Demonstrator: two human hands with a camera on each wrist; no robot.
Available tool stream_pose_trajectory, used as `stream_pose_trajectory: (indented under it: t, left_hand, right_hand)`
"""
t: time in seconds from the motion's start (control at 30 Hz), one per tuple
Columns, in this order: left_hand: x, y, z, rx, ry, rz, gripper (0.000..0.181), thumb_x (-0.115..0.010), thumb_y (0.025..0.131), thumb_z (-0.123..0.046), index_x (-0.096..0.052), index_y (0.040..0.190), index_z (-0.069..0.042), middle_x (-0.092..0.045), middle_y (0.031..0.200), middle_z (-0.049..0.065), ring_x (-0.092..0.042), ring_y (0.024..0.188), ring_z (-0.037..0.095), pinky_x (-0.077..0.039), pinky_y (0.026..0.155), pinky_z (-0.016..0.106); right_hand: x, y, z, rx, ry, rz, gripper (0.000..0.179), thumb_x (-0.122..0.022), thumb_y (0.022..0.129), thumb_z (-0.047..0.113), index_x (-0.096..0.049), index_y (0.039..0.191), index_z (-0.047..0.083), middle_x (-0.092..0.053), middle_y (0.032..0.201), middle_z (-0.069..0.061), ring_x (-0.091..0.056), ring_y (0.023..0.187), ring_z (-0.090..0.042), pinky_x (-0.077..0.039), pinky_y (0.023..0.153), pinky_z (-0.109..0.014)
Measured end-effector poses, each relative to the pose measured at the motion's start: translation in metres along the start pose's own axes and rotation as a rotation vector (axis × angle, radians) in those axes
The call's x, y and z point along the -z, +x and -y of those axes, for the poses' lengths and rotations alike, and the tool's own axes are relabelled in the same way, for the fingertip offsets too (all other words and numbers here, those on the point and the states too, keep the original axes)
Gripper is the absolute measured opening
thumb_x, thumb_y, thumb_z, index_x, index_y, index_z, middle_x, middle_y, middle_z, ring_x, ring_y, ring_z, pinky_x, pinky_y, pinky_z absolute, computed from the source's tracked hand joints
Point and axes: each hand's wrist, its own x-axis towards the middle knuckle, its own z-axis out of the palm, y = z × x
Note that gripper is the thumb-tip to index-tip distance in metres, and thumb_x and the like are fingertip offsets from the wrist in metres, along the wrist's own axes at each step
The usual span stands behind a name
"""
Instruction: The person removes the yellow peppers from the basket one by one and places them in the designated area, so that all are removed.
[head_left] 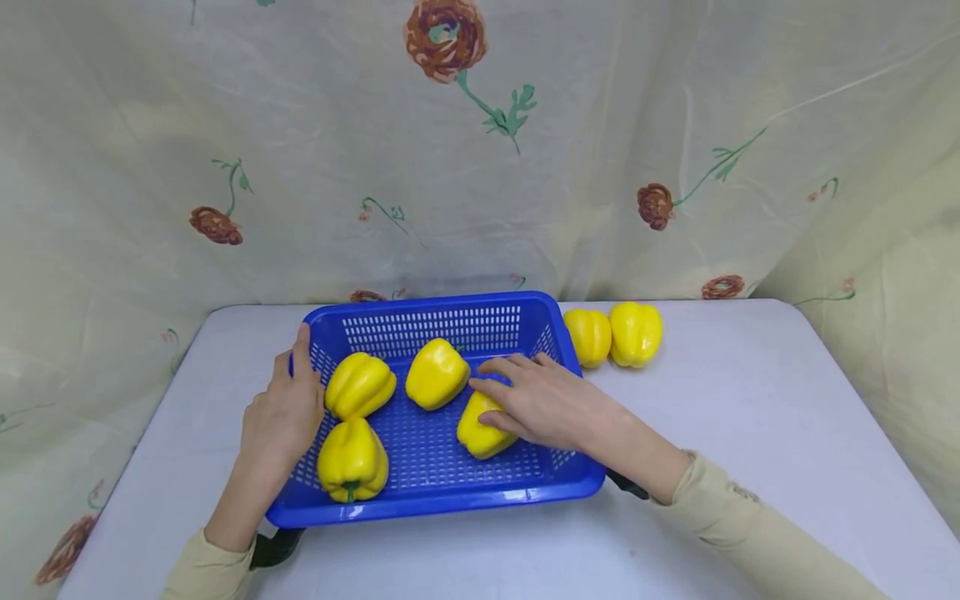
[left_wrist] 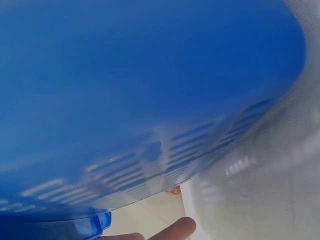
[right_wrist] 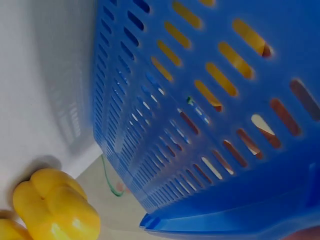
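A blue plastic basket (head_left: 420, 502) with slotted walls stands on the table, holding several yellow bell peppers. My left hand (head_left: 281, 417) grips its left rim; fingertips (left_wrist: 175, 231) show past the basket wall in the left wrist view. Over the basket's right side, my right hand (head_left: 551, 400) holds a yellow bell pepper (head_left: 480, 433) between thumb and fingers, partly covering it. Near the left wall lie one pepper (head_left: 360, 386) and another with its green stem facing me (head_left: 352, 458). One more pepper (head_left: 437, 375) sits near the middle.
Two yellow bell peppers, one partly behind the rim (head_left: 587, 337) and one beside it (head_left: 636, 334), lie on the white table (head_left: 750, 417) right of the basket. A flower-patterned curtain (head_left: 570, 192) hangs behind the table and along its sides.
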Motion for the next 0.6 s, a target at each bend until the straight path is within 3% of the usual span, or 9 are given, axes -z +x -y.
stream_pose_trajectory:
  t: [0.17,0.47,0.6]
  left_hand:
    - [-0.0003,0.0000,-0.0001,-0.010,0.007,-0.005,0.076,-0.051,0.111,-0.011,-0.007,0.171,0.001,-0.048,0.149,0.046,-0.050,0.046,0.025,-0.054,0.044,0.036]
    - [-0.0010,0.0004,-0.0005,0.004,0.005,0.012,0.077,-0.051,0.111,-0.011,-0.005,0.172,0.000,-0.046,0.150,0.046,-0.052,0.048,0.025,-0.057,0.047,0.040]
    - [-0.0005,0.0004,-0.0003,0.000,0.012,0.002,0.077,-0.052,0.111,-0.011,-0.007,0.172,0.001,-0.047,0.149,0.046,-0.052,0.047,0.025,-0.056,0.045,0.039]
  right_hand:
    - [-0.0023,-0.0018,0.0012,0.017,-0.015,-0.031,0.049,-0.054,0.111,0.050,-0.059,0.155,0.030,-0.062,0.155,-0.008,-0.069,0.130,-0.032,-0.062,0.101,-0.052]
    - [0.0005,-0.0058,0.0033,-0.027,-0.086,-0.055,0.045,-0.054,0.108,0.055,-0.070,0.143,0.032,-0.076,0.123,-0.008,-0.073,0.098,-0.028,-0.063,0.088,-0.044]
    - [0.0028,-0.0068,0.0028,-0.003,-0.036,-0.024,0.037,-0.061,0.109,0.043,-0.070,0.143,0.035,-0.075,0.128,-0.005,-0.072,0.103,-0.028,-0.063,0.091,-0.045]
